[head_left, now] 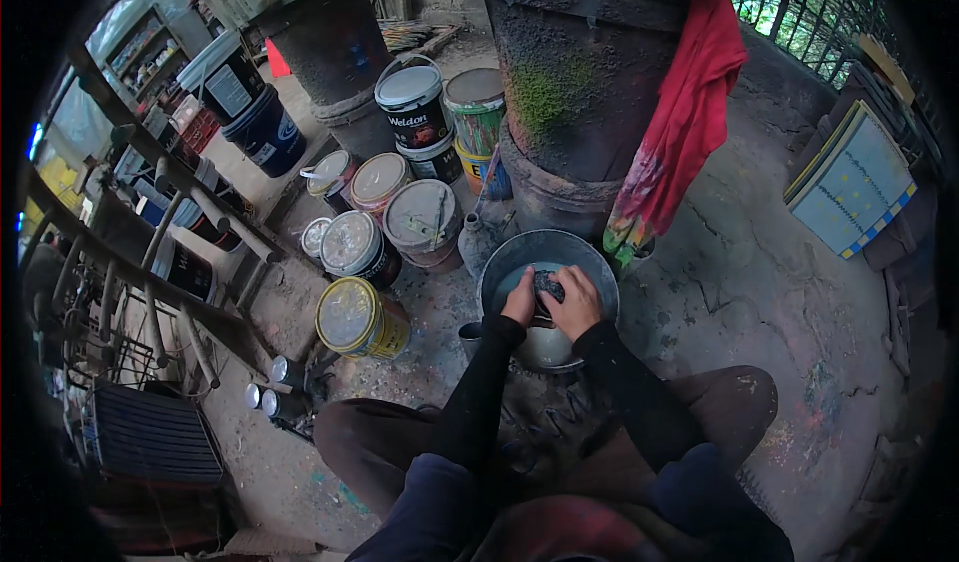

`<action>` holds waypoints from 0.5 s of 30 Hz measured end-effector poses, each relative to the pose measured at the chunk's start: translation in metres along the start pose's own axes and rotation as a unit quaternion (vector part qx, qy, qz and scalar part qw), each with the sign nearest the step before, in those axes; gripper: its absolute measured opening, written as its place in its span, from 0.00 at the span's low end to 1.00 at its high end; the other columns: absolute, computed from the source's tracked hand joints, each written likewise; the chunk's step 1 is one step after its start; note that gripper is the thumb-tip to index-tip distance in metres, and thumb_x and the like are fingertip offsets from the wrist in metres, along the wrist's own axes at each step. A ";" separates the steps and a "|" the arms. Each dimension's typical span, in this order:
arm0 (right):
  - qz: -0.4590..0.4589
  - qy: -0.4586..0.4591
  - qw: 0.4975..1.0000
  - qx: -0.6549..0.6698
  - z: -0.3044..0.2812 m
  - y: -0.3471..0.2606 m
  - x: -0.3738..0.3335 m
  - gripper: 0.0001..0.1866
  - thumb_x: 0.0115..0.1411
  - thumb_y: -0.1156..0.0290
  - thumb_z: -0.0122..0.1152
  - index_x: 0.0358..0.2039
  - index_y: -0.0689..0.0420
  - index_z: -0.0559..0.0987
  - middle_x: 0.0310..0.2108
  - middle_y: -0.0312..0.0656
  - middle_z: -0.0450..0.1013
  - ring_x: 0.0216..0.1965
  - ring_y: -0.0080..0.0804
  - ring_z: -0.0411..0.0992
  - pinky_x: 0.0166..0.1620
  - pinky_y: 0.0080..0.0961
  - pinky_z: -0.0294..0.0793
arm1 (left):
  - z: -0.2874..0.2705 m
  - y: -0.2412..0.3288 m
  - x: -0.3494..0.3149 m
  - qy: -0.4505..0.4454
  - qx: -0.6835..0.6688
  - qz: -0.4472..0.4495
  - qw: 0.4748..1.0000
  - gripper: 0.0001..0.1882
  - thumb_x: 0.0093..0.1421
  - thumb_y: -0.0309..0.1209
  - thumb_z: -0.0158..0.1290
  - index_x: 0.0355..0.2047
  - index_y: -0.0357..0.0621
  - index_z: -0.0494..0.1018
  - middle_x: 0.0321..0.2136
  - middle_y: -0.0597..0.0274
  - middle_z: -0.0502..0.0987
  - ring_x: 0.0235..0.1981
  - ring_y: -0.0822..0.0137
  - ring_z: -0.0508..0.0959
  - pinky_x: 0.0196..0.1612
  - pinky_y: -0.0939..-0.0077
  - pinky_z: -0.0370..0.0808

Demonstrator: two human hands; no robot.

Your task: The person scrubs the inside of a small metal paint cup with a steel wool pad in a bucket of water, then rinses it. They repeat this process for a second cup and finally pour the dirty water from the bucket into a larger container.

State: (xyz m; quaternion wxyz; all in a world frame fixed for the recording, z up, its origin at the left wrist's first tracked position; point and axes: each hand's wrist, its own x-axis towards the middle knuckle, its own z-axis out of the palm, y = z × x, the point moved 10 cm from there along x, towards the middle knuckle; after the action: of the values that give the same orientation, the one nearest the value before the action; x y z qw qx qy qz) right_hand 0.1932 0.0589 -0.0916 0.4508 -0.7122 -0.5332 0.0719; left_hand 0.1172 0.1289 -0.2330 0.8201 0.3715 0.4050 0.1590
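I am sitting on the paint-spotted floor point(739, 292), holding a dark speckled lump point(548, 284) over the wide gray basin point(504, 262) just right of the middle of the frame. My left hand point(519, 297) is pressing against the lump's left side, and my right hand point(576, 302) is curling its fingers over it from the right, so both are gripping the same piece. I cannot tell exactly what the lump is. Below my hands, a pale rounded shape point(548, 348) is showing in the lower part of the basin.

A small dark cup point(471, 336) is standing just beside the basin's left side, and a gray narrow-necked jug point(480, 244) is standing near its upper left. Left of the center, a yellow-rimmed bucket point(347, 315) is standing near several other lidded buckets point(420, 212). Silver cans point(286, 370) are sitting at the lower left. In the upper middle, a big dark planter point(599, 82) is rising behind the basin, bearing a patch of green moss point(539, 98), and a red cloth point(689, 112) is hanging down its right side. Flat boards point(849, 177) are leaning at the upper right.
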 end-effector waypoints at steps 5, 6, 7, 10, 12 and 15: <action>0.115 -0.008 0.993 0.038 0.008 0.033 -0.011 0.15 0.47 0.70 0.63 0.33 0.61 0.70 0.30 0.49 0.72 0.34 0.51 0.71 0.37 0.41 0.70 | 0.023 0.041 -0.036 -0.005 0.157 0.236 0.959 0.25 0.65 0.47 0.32 0.47 0.40 0.67 0.38 0.57 0.73 0.39 0.63 0.74 0.43 0.68 0.72; 0.102 -0.027 0.992 0.066 0.011 0.028 -0.015 0.15 0.47 0.70 0.63 0.33 0.61 0.70 0.31 0.49 0.72 0.35 0.51 0.71 0.37 0.40 0.70 | 0.023 0.050 -0.042 -0.007 0.171 0.297 0.940 0.24 0.66 0.46 0.31 0.47 0.41 0.68 0.37 0.59 0.73 0.39 0.65 0.74 0.45 0.70 0.70; 0.012 -0.039 0.997 0.062 0.009 0.007 -0.018 0.15 0.46 0.72 0.63 0.33 0.61 0.70 0.34 0.49 0.71 0.38 0.50 0.70 0.38 0.40 0.69 | 0.008 0.031 -0.029 0.014 0.043 0.179 0.983 0.24 0.66 0.44 0.31 0.48 0.40 0.67 0.37 0.60 0.73 0.40 0.66 0.74 0.47 0.71 0.69; -0.107 -0.048 0.993 0.018 0.009 -0.038 -0.021 0.15 0.45 0.74 0.63 0.33 0.61 0.70 0.37 0.48 0.70 0.40 0.49 0.69 0.39 0.40 0.68 | -0.005 0.004 -0.027 -0.018 -0.141 0.067 0.988 0.22 0.66 0.45 0.33 0.48 0.43 0.67 0.40 0.60 0.72 0.40 0.67 0.74 0.42 0.72 0.72; -0.046 -0.007 0.999 0.026 0.001 -0.021 -0.015 0.14 0.46 0.73 0.63 0.32 0.62 0.69 0.32 0.49 0.71 0.36 0.50 0.70 0.37 0.40 0.69 | 0.014 0.009 -0.043 -0.031 -0.124 0.070 0.989 0.21 0.65 0.44 0.34 0.48 0.45 0.67 0.40 0.62 0.72 0.39 0.67 0.75 0.42 0.72 0.73; 0.118 0.054 0.991 0.032 0.000 0.021 -0.020 0.14 0.47 0.71 0.63 0.31 0.61 0.69 0.28 0.48 0.71 0.30 0.50 0.71 0.32 0.38 0.70 | 0.026 0.021 -0.054 -0.026 -0.010 0.158 0.987 0.20 0.65 0.42 0.35 0.48 0.44 0.67 0.41 0.63 0.72 0.41 0.65 0.74 0.47 0.73 0.70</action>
State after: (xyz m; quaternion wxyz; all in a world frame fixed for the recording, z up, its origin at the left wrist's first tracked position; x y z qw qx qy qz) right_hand 0.1994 0.0418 -0.1144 0.4897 -0.7583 -0.4179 0.1030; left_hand 0.1049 0.0999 -0.1776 0.7987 0.4269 0.3180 0.2805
